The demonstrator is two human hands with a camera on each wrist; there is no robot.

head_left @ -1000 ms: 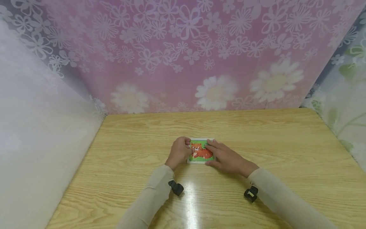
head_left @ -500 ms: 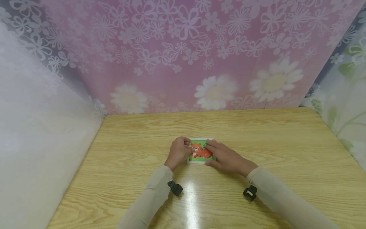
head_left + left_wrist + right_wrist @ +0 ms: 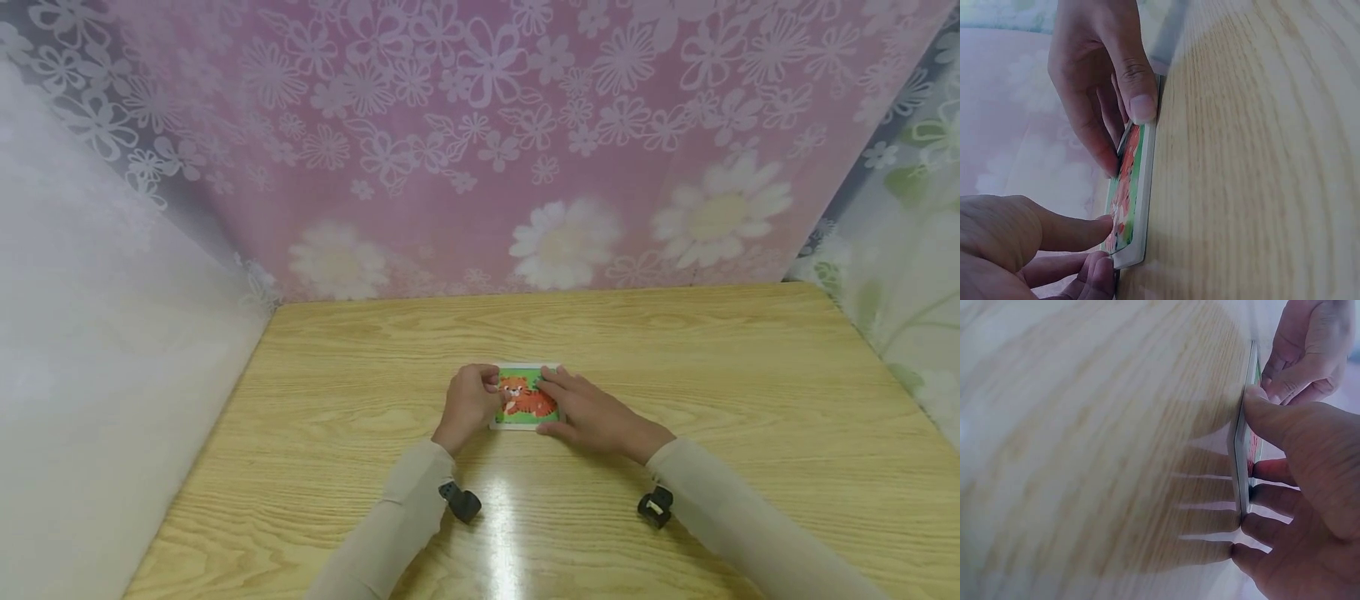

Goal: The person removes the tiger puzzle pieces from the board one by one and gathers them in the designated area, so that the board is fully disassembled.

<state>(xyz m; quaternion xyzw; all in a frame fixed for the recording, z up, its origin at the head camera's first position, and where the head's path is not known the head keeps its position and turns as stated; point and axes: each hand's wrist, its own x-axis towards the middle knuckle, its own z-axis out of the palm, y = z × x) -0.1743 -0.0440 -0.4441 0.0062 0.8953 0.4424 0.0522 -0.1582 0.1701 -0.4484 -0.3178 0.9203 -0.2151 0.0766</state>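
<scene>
A small tiger picture board (image 3: 531, 404), green with an orange tiger and a white border, lies flat on the table. At its left edge is my left hand (image 3: 470, 406), its thumb on the picture and its curled fingers against the edge in a pinch. My right hand (image 3: 600, 417) rests over the right part with fairly straight, spread fingers. In the right wrist view the right thumb (image 3: 1263, 412) touches the near border, while other fingertips meet the picture and the board's right end. Part of the tiger is hidden under that hand.
The wood-grain table (image 3: 360, 350) runs wide around the hands. A pink flowered curtain (image 3: 450, 192) hangs along its back edge, with pale cloth at both sides. Small black wrist cameras sit on both sleeves, and a bright reflection lies in front of the board.
Hardly anything differs. The left hand has shifted very slightly toward me, its thumb still on the picture; the right hand and the board stay in place.
</scene>
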